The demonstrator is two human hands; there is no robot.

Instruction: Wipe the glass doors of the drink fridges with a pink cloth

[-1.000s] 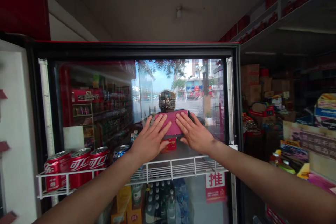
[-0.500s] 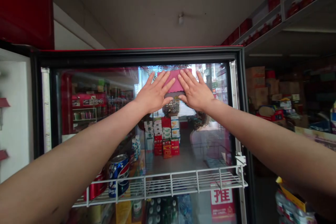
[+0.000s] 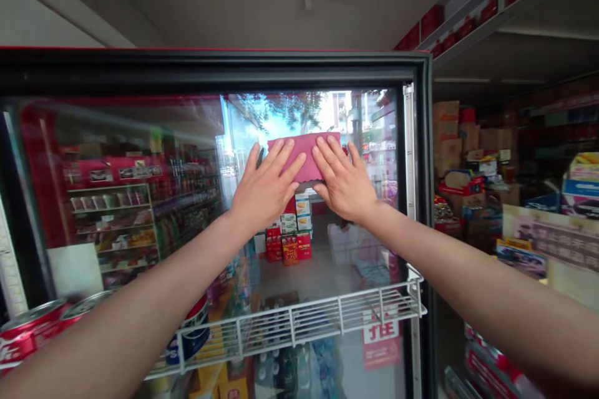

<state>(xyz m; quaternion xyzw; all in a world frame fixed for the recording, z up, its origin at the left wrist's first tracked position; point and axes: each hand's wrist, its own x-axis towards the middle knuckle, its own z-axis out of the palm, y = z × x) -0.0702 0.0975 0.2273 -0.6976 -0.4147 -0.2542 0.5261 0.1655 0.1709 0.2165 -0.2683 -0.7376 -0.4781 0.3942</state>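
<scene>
A pink cloth [image 3: 306, 153] lies flat against the glass of an open cooler door [image 3: 140, 137]. My left hand [image 3: 264, 190] presses on the cloth's left half with fingers stretched out and spread. My right hand [image 3: 344, 181] presses on its right half the same way. Both hands sit in the upper middle of the glass, fingertips almost meeting. The glass mirrors the street and shop shelves.
A white wire rack [image 3: 299, 327] on the door carries red cola cans [image 3: 28, 336] and a blue can [image 3: 189, 333] at the left. Bottles [image 3: 281, 374] stand below. Shop shelves with boxes and packets [image 3: 472, 162] fill the right side.
Both hands carried the cloth up the glass from mid-height to near the top edge, then a little down again. The view has swung left and the door looks wider.
</scene>
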